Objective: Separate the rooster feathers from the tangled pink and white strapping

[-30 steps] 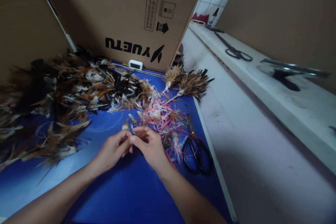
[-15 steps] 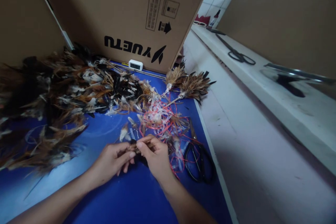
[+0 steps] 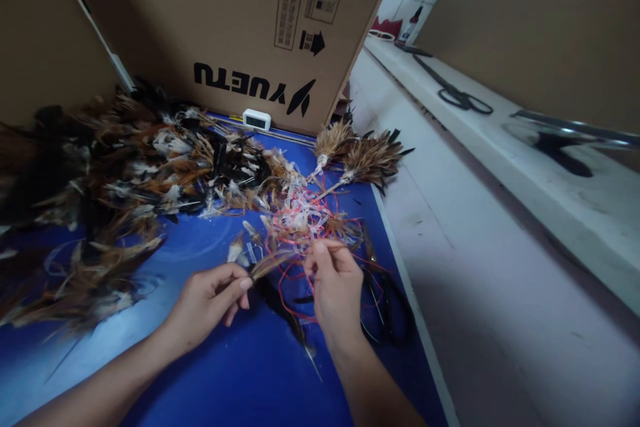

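Between thumb and fingers, my left hand [image 3: 213, 297] pinches a few brown feathers [image 3: 270, 265] whose tips point right. To its right, my right hand [image 3: 336, 280] is closed in a pinch over the tangle of pink string and clear plastic strips [image 3: 303, 213]; what its fingertips hold, if anything, is too small to tell. A dark feather [image 3: 283, 307] with a pale quill lies on the blue tabletop [image 3: 225, 373] between the hands. Black-handled scissors [image 3: 395, 310] lie right of my right hand, which partly hides them.
A big heap of brown, black and white feathers [image 3: 150, 160] spreads along the left and back. Two tied feather bunches [image 3: 373, 157] lie at the right edge. Behind stand a cardboard box [image 3: 240, 13] and a small white digital display [image 3: 257, 120]. More scissors [image 3: 463, 99] lie on the ledge.
My hands, together before, are now apart: the right moved right and slightly up, away from the left. Brown feathers in my left hand and a dark feather on the table now show clearly.
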Demonstrator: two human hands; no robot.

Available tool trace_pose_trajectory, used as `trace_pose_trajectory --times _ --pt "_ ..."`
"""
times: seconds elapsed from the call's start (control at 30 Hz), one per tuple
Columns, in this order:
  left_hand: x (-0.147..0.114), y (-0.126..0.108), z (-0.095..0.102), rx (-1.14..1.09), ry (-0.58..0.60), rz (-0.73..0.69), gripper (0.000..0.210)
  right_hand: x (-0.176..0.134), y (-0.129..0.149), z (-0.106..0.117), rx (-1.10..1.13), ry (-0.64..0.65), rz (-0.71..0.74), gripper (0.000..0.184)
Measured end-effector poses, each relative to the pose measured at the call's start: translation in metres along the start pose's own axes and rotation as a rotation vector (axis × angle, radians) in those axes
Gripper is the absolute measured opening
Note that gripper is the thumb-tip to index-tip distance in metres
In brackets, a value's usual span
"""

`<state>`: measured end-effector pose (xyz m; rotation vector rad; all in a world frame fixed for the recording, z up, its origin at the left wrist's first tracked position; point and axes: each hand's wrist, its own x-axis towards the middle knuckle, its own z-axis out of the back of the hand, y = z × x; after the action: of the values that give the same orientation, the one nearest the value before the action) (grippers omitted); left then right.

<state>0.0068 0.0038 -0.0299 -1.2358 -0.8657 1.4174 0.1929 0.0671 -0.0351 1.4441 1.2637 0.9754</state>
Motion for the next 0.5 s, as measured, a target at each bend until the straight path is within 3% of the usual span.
trace_pose_trajectory --times 0.1,0.17,0.4,0.5 --pt "0.002 0.001 0.002 -0.059 -0.025 0.054 0.036 0.005 0.002 0.003 0.072 -0.083 0.019 0.02" --pt "0.003 0.002 0.002 -0.127 -0.028 0.08 0.037 0.003 0.002 0.003 0.062 -0.069 0.024 0.019" --pt "0.002 -0.001 0.002 -0.302 -0.076 0.091 0.032 -0.022 0.0 -0.007 -0.116 0.293 -0.092 0.014" --pt "0.001 -0.002 0.002 -0.327 -0.103 0.089 0.03 -0.028 0.0 -0.013 -0.11 0.346 -0.116 0.013"
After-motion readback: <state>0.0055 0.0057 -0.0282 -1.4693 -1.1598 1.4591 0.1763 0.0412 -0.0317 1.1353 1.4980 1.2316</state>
